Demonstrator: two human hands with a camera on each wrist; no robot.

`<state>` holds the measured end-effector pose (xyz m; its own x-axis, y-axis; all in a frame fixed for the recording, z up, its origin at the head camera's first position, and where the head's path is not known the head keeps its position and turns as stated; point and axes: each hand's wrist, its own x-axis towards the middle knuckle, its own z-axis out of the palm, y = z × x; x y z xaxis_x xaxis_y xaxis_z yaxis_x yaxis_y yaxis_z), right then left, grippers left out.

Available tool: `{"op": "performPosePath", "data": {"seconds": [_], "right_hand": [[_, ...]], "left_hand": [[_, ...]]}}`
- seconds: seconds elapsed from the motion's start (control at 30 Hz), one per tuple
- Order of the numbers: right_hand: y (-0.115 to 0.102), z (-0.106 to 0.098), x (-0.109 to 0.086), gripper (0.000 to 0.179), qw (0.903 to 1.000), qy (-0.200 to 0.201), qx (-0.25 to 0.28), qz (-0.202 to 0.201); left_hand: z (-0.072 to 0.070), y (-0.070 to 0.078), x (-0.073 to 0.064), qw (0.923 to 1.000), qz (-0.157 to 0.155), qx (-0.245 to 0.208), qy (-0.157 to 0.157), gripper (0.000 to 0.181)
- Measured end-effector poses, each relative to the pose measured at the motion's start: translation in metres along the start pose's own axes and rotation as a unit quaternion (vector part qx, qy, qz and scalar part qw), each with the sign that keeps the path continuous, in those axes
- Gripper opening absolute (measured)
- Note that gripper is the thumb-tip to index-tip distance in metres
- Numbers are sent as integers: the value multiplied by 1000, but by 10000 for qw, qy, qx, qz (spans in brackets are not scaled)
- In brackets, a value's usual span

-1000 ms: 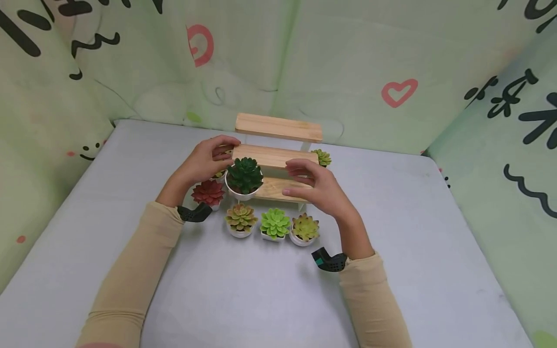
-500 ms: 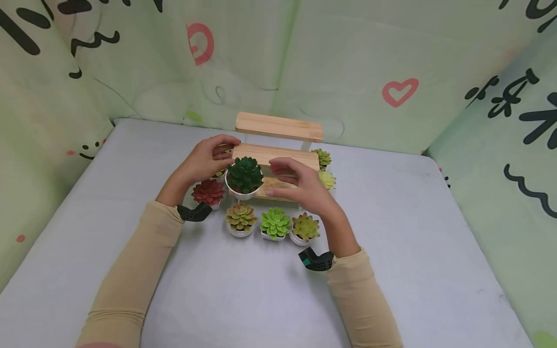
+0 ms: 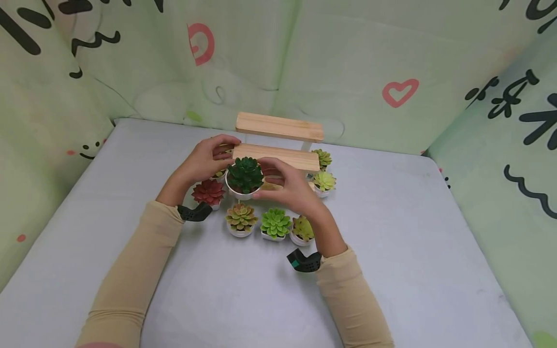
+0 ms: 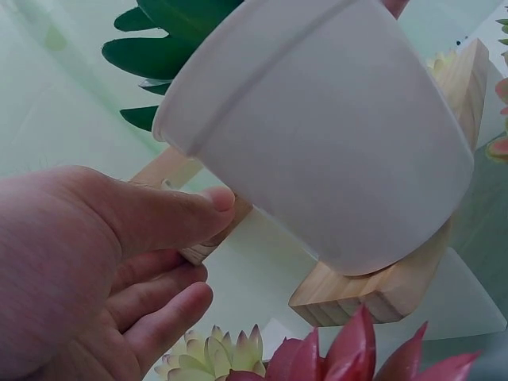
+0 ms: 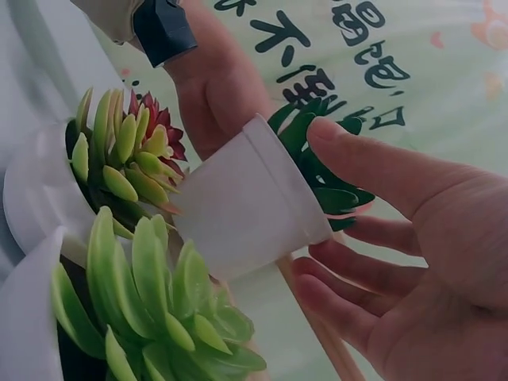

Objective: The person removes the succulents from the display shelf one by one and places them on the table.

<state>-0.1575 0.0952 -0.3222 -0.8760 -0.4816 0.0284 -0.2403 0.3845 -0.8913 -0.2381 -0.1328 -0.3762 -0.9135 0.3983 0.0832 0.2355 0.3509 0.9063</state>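
Note:
A dark green succulent in a white pot (image 3: 245, 177) stands upright on the left end of the stand's lowest wooden shelf (image 4: 373, 294). My left hand (image 3: 208, 158) is at the pot's left side and the middle shelf's left end; in the left wrist view its thumb tip lies beside the pot, its fingers loosely bent. From the right, my right hand (image 3: 285, 186) reaches the same pot, fingers curved and spread. In the right wrist view, its thumb (image 5: 337, 139) overlaps the leaves and its fingertips are close to the rim.
In front of the stand are a reddish-green succulent (image 3: 241, 217), a bright green one (image 3: 275, 223) and a yellow-green one (image 3: 302, 229). A red succulent (image 3: 208, 193) stands left. Two pale green ones, one nearer (image 3: 324, 181), stand right. The top shelf (image 3: 279, 126) rises behind.
My right hand has moved left across the lowest shelf to the dark green succulent's pot, uncovering a pale succulent on the right. My left hand and the pot have stayed in place.

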Motion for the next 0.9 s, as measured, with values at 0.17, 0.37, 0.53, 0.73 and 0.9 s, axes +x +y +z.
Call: {"op": "performPosePath", "data": {"seconds": [0.17, 0.37, 0.53, 0.73, 0.9], "right_hand": [[0, 5, 3, 71, 10000, -1, 17, -11], [-4, 11, 5, 77, 9999, 11, -85, 94], [-6, 16, 6, 79, 9998, 53, -144, 122], [-5, 17, 7, 75, 9995, 97, -285, 139], [2, 18, 9, 75, 9991, 129, -386, 131]], "left_hand": [[0, 0, 0, 10000, 37, -42, 14, 41], [0, 0, 0, 9999, 94, -75, -7, 41], [0, -1, 0, 9999, 102, -63, -2, 42], [0, -1, 0, 10000, 78, -32, 9, 41], [0, 0, 0, 10000, 50, -17, 20, 42]]}}
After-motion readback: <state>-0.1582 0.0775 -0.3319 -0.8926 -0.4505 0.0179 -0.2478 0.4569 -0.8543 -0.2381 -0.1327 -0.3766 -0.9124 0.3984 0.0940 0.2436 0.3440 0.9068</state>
